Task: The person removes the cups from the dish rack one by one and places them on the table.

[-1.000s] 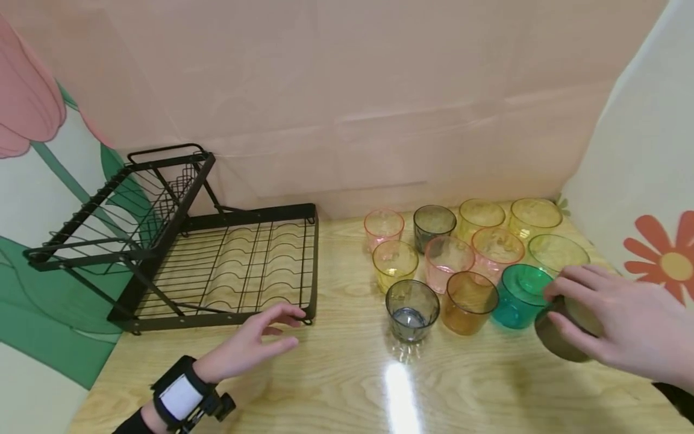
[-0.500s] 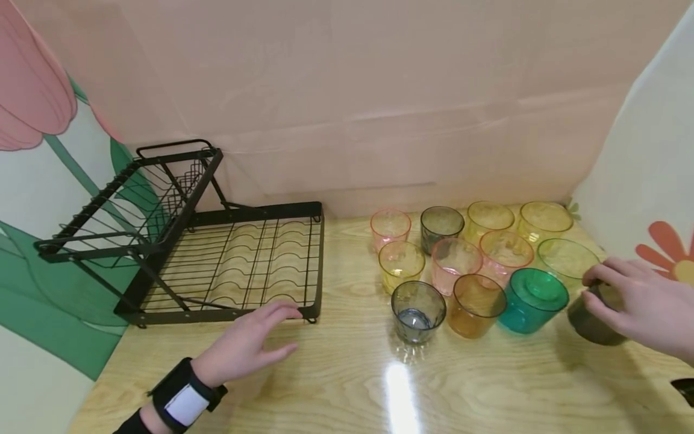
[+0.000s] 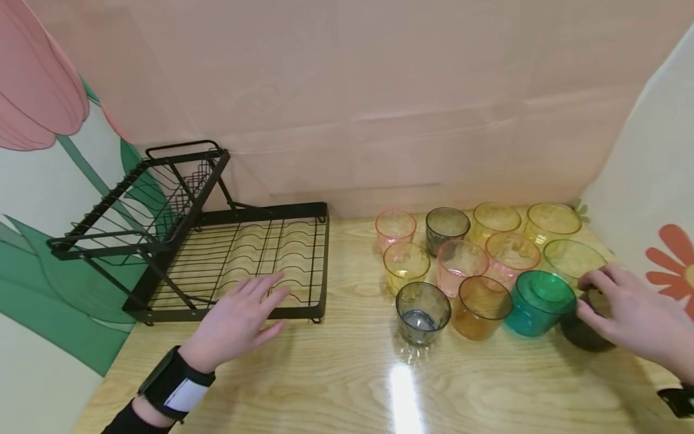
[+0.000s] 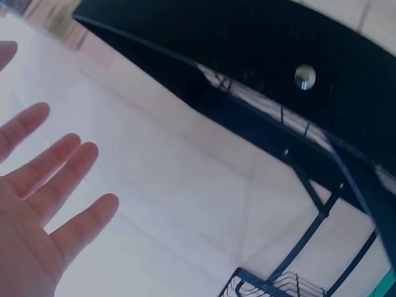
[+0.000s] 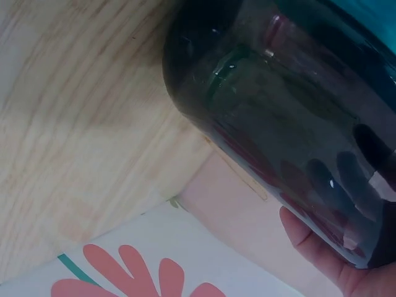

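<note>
My right hand (image 3: 637, 316) grips a dark grey tinted glass (image 3: 588, 331) at the right end of the front row, close beside a teal-green glass (image 3: 534, 313). In the right wrist view the dark glass (image 5: 266, 105) fills much of the picture, and fingers show through its wall. Nothing is in my left hand (image 3: 235, 322), whose fingers are spread at the front edge of a black wire dish rack (image 3: 320, 265). The left wrist view shows this hand (image 4: 43, 192) below the rack's black frame (image 4: 247, 43), apart from it.
Left of the teal glass stand an amber glass (image 3: 481, 310) and a grey glass (image 3: 423, 316). Behind them are several pink, yellow, grey and green glasses. A tilted upper tier (image 3: 162, 241) rises on the rack's left. A pink cloth backdrop (image 3: 406, 108) hangs behind the wooden table (image 3: 325, 386).
My right hand has carried the dark glass rightward, then brought it back beside the teal glass. My left hand has shifted left and up over the rack's front edge. The view has drifted slightly.
</note>
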